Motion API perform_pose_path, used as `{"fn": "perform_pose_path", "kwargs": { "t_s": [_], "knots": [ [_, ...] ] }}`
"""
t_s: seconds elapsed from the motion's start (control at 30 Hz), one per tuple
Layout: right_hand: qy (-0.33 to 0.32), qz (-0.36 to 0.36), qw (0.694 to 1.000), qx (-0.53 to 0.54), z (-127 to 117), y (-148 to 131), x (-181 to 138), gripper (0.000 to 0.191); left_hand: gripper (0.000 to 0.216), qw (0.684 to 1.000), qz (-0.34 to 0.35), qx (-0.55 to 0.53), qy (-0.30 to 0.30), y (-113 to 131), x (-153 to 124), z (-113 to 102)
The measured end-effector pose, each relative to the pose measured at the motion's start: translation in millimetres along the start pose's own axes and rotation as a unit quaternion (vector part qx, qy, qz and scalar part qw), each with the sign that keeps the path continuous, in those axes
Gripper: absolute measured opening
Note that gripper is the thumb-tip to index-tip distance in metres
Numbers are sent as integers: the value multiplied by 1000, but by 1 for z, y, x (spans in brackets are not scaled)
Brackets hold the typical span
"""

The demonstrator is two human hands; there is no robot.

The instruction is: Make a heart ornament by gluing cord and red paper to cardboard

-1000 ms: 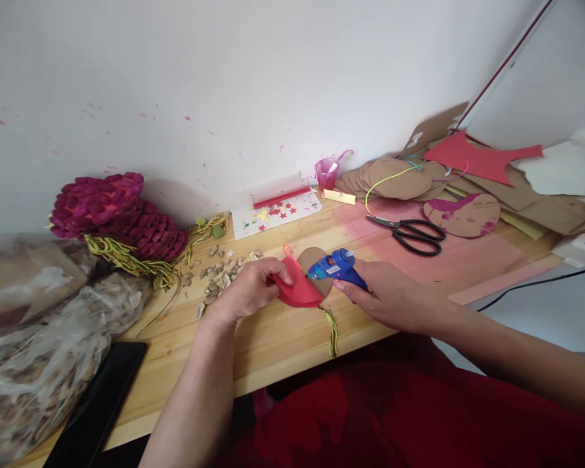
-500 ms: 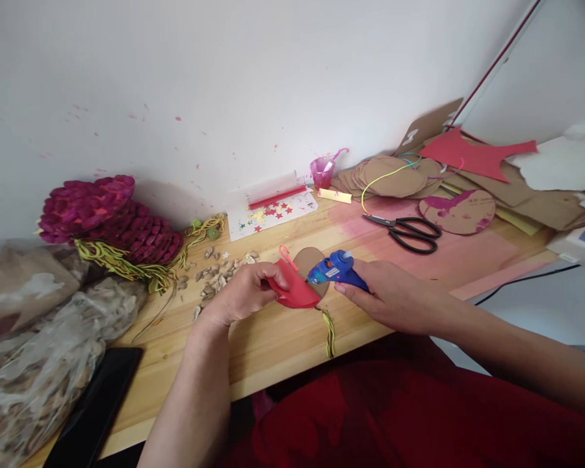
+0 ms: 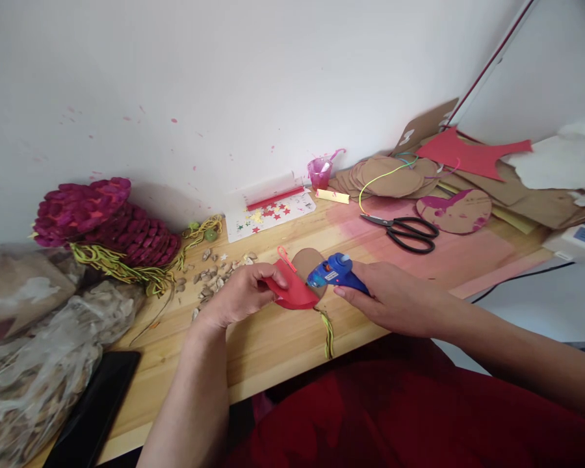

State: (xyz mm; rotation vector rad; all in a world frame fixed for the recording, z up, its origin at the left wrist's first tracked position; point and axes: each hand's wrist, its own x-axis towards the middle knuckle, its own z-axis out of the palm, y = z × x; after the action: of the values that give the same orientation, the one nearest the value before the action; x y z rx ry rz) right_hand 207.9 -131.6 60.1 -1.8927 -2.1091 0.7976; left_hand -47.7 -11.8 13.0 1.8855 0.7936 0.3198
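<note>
My left hand [image 3: 256, 289] pinches the edge of a piece of red paper [image 3: 297, 292], folded back over a round cardboard disc [image 3: 306, 261]. In my right hand [image 3: 370, 292] is a blue glue gun [image 3: 336, 272], its nozzle pointing left at the disc, close to the paper's fold. Whether the tip touches is too small to tell. An orange-red loop of cord [image 3: 286, 257] sticks up at the paper's top edge. From the disc's lower edge hangs a yellow-green yarn tassel [image 3: 327, 335]. My left fingers hide part of the paper.
Loose shells [image 3: 214, 279] lie left of the disc, before a stack of magenta-painted pieces [image 3: 107, 214]. Black scissors [image 3: 412, 234] and cardboard discs [image 3: 390, 177] are at the right. A plastic bag [image 3: 43, 364] and black phone-like slab [image 3: 97, 409] occupy the left.
The view has shifted slightly. Both hands keep nearly the same places, with the left still on the red paper and the glue gun still at the disc.
</note>
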Motion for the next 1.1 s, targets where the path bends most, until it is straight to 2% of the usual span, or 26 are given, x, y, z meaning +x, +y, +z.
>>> {"fn": "perform_pose_path", "kwargs": {
  "t_s": [0.07,0.17,0.23,0.3,0.43,0.5,0.63,0.7,0.8,0.9,1.0,1.1],
  "knots": [
    [-5,6,1000,0,-1,1,-2,29,28,1000,13,2,10,1,0,2],
    [0,15,1000,14,-2,6,-5,30,83,999,29,-13,30,2,0,5],
    [5,25,999,35,-1,12,-7,31,102,998,40,-9,46,2,1,7],
    [6,44,997,71,0,19,-10,32,98,997,50,20,51,2,1,9],
    [-7,129,969,211,8,31,-15,37,44,987,66,140,46,3,-2,17],
    [-20,154,944,291,13,36,-18,38,29,970,91,218,61,5,-6,24],
    [-26,166,894,416,21,42,-20,33,36,927,120,346,83,3,-15,45],
    [-21,189,870,454,25,45,-20,30,38,896,140,413,89,1,-18,53],
    [-13,207,840,501,29,49,-20,30,40,846,175,498,74,0,-19,62],
    [12,209,804,557,31,53,-20,32,39,810,181,553,79,3,-19,66],
    [46,208,739,639,31,59,-21,33,39,795,171,577,75,4,-18,69],
    [50,203,670,712,28,65,-21,29,41,797,157,579,78,3,-18,71]
  ]
}}
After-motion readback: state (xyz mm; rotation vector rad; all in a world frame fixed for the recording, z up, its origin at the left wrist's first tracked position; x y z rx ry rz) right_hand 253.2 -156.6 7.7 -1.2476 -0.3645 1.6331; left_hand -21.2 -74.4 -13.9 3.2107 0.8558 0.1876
